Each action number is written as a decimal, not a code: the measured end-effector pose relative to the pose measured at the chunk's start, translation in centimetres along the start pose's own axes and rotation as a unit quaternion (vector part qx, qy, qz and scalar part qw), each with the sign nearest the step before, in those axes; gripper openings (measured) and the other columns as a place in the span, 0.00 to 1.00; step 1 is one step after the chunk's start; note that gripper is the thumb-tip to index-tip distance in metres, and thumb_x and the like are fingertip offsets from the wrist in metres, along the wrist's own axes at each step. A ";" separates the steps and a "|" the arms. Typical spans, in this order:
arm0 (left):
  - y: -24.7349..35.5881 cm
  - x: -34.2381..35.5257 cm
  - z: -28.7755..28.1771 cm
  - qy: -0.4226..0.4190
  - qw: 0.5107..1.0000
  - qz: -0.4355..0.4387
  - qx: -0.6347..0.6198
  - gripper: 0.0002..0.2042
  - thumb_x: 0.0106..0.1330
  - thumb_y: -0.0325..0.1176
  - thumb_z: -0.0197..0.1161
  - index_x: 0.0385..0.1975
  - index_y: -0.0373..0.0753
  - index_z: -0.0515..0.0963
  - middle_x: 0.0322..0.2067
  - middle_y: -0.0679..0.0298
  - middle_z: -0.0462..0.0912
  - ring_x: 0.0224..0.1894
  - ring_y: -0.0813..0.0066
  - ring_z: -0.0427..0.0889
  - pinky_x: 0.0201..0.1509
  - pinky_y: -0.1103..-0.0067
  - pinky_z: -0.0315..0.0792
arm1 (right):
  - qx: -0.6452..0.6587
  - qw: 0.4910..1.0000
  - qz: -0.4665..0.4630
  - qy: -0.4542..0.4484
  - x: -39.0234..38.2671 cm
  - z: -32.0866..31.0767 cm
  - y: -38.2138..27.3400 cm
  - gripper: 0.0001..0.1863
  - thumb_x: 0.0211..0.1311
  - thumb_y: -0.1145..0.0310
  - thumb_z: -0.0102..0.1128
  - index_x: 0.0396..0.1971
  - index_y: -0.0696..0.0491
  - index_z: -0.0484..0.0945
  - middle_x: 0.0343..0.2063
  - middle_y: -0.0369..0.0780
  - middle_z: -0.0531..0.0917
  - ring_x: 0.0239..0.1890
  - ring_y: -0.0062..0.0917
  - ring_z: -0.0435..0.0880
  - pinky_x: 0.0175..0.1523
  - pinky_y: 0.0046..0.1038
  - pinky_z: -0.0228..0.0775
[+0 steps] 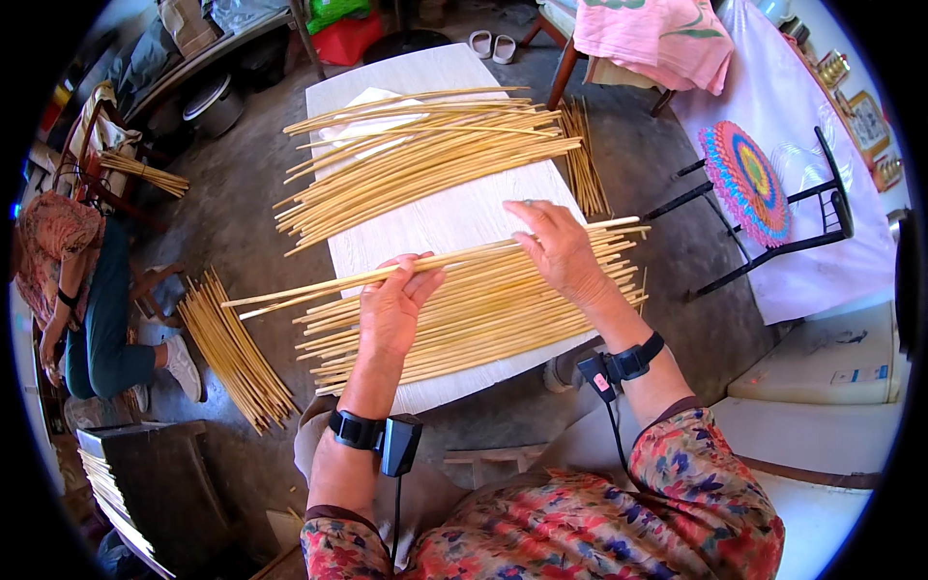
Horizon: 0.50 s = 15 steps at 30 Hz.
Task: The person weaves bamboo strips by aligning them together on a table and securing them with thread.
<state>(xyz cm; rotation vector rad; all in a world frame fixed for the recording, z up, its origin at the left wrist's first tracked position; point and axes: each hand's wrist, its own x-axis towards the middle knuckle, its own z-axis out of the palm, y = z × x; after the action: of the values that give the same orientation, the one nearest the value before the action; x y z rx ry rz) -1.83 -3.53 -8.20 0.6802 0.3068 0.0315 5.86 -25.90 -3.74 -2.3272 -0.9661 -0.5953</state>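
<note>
Slender yellow cane sticks (307, 289) lie across the fingers of my left hand (391, 304), which is closed round them. They slant over the near pile, their left ends reaching past the table's side. My right hand (563, 249) is above the other end of these sticks, with thumb and forefinger spread apart; whether its palm touches them I cannot tell. Beneath both hands spreads a near layer of cane sticks (493, 314) on the white table (435, 220). A second pile of sticks (425, 174) lies farther back, partly over a white sheet (372, 101).
More stick bundles rest on the floor at left (235, 353) and beyond the table's right side (583, 159). A chair with a colourful round mat (744, 184) stands at right. Another person (92, 290) sits at left. A dark box (159, 483) is lower left.
</note>
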 end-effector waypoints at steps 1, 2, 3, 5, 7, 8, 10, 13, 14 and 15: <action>0.3 0.1 0.0 0.008 1.000 0.008 0.004 0.06 0.62 0.26 0.54 0.35 0.31 0.73 0.39 0.48 0.77 0.39 0.58 0.80 0.48 0.65 0.75 | -0.002 1.000 0.016 0.015 0.0 -0.1 0.2 0.21 0.48 0.74 0.60 0.46 0.51 0.72 0.33 0.41 0.76 0.36 0.33 0.75 0.42 0.29 0.68; 0.6 0.2 -0.1 0.018 1.000 0.017 0.009 0.06 0.62 0.26 0.54 0.35 0.30 0.72 0.39 0.48 0.77 0.39 0.58 0.80 0.48 0.65 0.75 | 0.005 1.000 0.007 0.019 0.0 0.0 0.3 0.20 0.48 0.75 0.59 0.45 0.52 0.72 0.32 0.41 0.76 0.36 0.33 0.75 0.42 0.29 0.68; 0.7 0.2 -0.2 0.028 0.999 0.025 0.014 0.06 0.62 0.26 0.54 0.35 0.30 0.72 0.39 0.48 0.77 0.39 0.58 0.80 0.48 0.65 0.75 | 0.012 1.000 -0.002 0.022 0.0 0.2 0.4 0.18 0.48 0.75 0.59 0.43 0.52 0.73 0.32 0.40 0.76 0.36 0.33 0.74 0.42 0.29 0.68; 0.3 0.6 -0.4 0.017 1.000 0.024 0.010 0.06 0.62 0.26 0.54 0.35 0.31 0.72 0.38 0.49 0.77 0.39 0.58 0.80 0.48 0.66 0.75 | 0.022 0.999 -0.020 0.031 0.1 0.3 0.3 0.16 0.48 0.76 0.58 0.41 0.53 0.75 0.31 0.40 0.76 0.35 0.33 0.74 0.41 0.29 0.67; -0.4 1.1 -0.4 0.009 1.000 0.016 0.006 0.06 0.62 0.26 0.54 0.35 0.31 0.72 0.38 0.49 0.77 0.40 0.58 0.79 0.48 0.66 0.75 | 0.003 0.998 -0.054 0.010 0.1 0.9 -0.1 0.13 0.48 0.74 0.58 0.37 0.52 0.76 0.28 0.38 0.75 0.33 0.30 0.74 0.41 0.31 0.66; -0.9 1.2 -0.3 0.007 1.000 0.008 0.006 0.06 0.62 0.26 0.54 0.35 0.31 0.72 0.38 0.49 0.77 0.40 0.58 0.79 0.48 0.66 0.75 | 0.005 0.997 -0.074 0.013 -0.1 1.6 0.0 0.13 0.48 0.73 0.58 0.37 0.51 0.75 0.27 0.38 0.74 0.33 0.30 0.74 0.41 0.31 0.65; -1.7 1.3 0.6 0.002 1.000 -0.009 0.008 0.06 0.62 0.26 0.54 0.36 0.31 0.72 0.39 0.49 0.77 0.42 0.58 0.79 0.48 0.67 0.75 | 0.012 0.995 -0.102 0.003 -0.5 2.9 0.1 0.13 0.49 0.71 0.57 0.37 0.51 0.75 0.26 0.37 0.73 0.32 0.29 0.74 0.40 0.32 0.65; -2.5 1.5 1.1 0.012 1.000 -0.026 0.002 0.06 0.62 0.26 0.54 0.36 0.31 0.72 0.39 0.49 0.77 0.42 0.58 0.78 0.49 0.67 0.75 | 0.016 0.994 -0.104 -0.035 -0.9 4.6 -0.1 0.12 0.50 0.67 0.54 0.37 0.50 0.74 0.24 0.36 0.72 0.31 0.29 0.74 0.38 0.32 0.64; -2.5 1.6 1.0 0.006 0.999 -0.030 0.017 0.07 0.63 0.28 0.53 0.37 0.31 0.71 0.41 0.50 0.76 0.46 0.58 0.76 0.50 0.69 0.74 | 0.008 0.994 -0.097 -0.053 -0.8 4.9 -0.2 0.12 0.51 0.66 0.54 0.37 0.50 0.73 0.24 0.36 0.72 0.30 0.29 0.74 0.37 0.32 0.63; -2.6 1.7 0.9 0.013 0.999 -0.035 0.019 0.07 0.63 0.28 0.53 0.37 0.31 0.71 0.41 0.50 0.76 0.46 0.58 0.76 0.50 0.69 0.74 | 0.003 0.994 -0.089 -0.070 -0.8 5.1 -0.1 0.12 0.51 0.65 0.53 0.37 0.49 0.73 0.24 0.36 0.72 0.30 0.29 0.74 0.37 0.31 0.63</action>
<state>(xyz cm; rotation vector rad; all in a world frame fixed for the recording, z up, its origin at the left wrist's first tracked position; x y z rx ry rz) -0.16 -5.91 -9.60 0.7068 0.3568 -0.0315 6.18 -23.00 -8.04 -2.3173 -1.2493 -0.5025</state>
